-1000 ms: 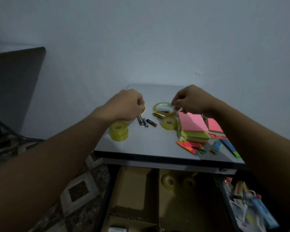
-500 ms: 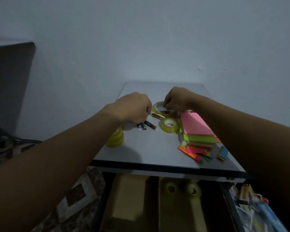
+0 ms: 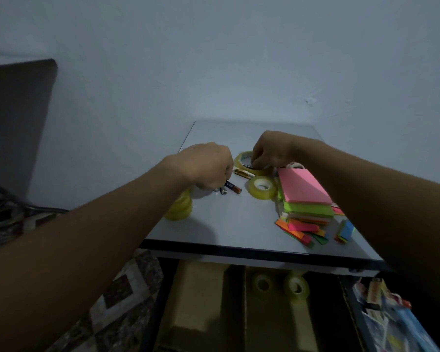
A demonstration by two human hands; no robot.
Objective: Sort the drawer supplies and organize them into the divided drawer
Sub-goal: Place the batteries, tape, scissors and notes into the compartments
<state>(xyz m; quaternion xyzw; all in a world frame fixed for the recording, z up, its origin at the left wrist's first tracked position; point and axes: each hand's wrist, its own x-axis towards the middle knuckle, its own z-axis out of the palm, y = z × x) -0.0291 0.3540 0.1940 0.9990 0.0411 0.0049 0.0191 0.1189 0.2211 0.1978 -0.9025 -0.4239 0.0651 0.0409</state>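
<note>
- Two hands working at 12 o'clock on the bench. Left hand has its fingers curled, tips at the dark end of the black-and-copper battery. Knuckles hide the grip, so I cannot tell if it has hold. Grey batteries lie touching that cell.
- Right hand?
- Right hand is curled too, fingertips pinching a dark battery that lies inside the wide tape ring. Gold battery sits just outside the ring, at its 6 o'clock.
- Where do they go?
- Drawer, open below the bench at 6 o'clock. A cardboard divider splits it. Two tape rolls sit in the compartment at the divider's 3 o'clock; the 9 o'clock side shows only cardboard.
- Advice for this step?
- My judgement: lift the ringed cell straight up so the tape is not dragged. Round cells roll, so close the fingers around their sides and gather every one before going down. Give the batteries their own compartment, apart from tape. Leave the sticky-note stack at 3 o'clock for later.
</note>
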